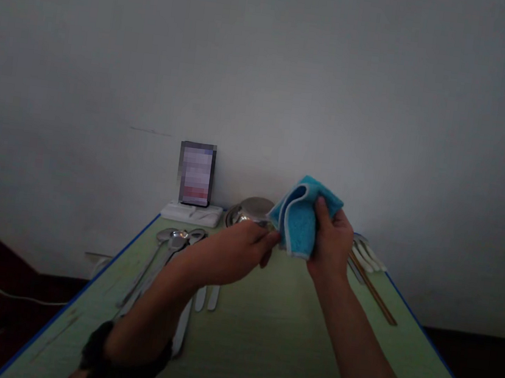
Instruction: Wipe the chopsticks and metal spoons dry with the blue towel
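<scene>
My right hand (pixel 334 242) is closed around a folded blue cloth (pixel 303 226) with pale edging, raised above the far part of the table. Beside the cloth's lower left edge, my left hand (pixel 245 246) has its fingers pinched together. What sits between those fingertips is too small and dim to make out. Partly hidden behind my left hand, a shiny metal bowl (pixel 254 207) stands near the wall. Under my left forearm lie several metal spoons and ladles (pixel 178 240), their handles toward me.
A phone (pixel 197 175) with a blurred screen stands upright on a white base (pixel 192 213) at the back left. To the right lie white-handled utensils (pixel 367 255) and brown chopsticks (pixel 377 296). The green table (pixel 255 349) meets a grey wall. A pale cable (pixel 5 292) runs at the left.
</scene>
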### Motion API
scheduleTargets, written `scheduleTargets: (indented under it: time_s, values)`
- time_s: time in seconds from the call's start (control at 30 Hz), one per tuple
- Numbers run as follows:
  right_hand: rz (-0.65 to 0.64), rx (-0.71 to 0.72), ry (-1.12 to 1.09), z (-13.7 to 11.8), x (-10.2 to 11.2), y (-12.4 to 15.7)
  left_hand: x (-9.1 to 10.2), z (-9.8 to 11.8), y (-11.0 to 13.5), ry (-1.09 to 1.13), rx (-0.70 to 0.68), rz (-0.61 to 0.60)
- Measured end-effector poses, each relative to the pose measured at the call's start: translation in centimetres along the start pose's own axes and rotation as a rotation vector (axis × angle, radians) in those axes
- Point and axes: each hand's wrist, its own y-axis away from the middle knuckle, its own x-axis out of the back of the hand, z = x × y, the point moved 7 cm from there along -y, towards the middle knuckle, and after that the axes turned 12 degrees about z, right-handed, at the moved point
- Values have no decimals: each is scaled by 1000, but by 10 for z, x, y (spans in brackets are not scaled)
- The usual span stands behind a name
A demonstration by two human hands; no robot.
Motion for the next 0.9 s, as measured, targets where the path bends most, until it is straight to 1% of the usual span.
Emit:
scheduleTargets:
  time_s: [0.07,0.13,0.2,0.3,0.4,0.5,0.63,0.7,0.73,0.8,0.9]
  values:
    - [-20,92,33,-9,0,-1,3,-1,4,37,19,-41]
    - [-22,98,47,-12,-1,1,6,-1,7,81,24,-66]
    - [-13,20,17,-7,-2,6,7,-2,7,103,26,-77]
    - [18,-118,-30,7,-4,14,8,-6,6,78,43,-55]
    - [67,-165,-4,15,-2,16,7,-5,4,46,31,-5]
    - [98,-197,6,20,0,16,0,0,1,43,-6,41]
    - [46,-321,-142,30,-7,20,-13,1,-6,46,-47,137]
    - [19,-357,-202,32,-10,21,-18,1,-9,48,-56,152]
    - [8,-365,-218,31,-11,20,-20,1,-9,57,-58,143]
    - [3,-369,-241,29,-11,17,-21,1,-7,82,-44,82]
    - [-16,-340,-257,21,-9,9,-18,-1,2,71,39,-84]
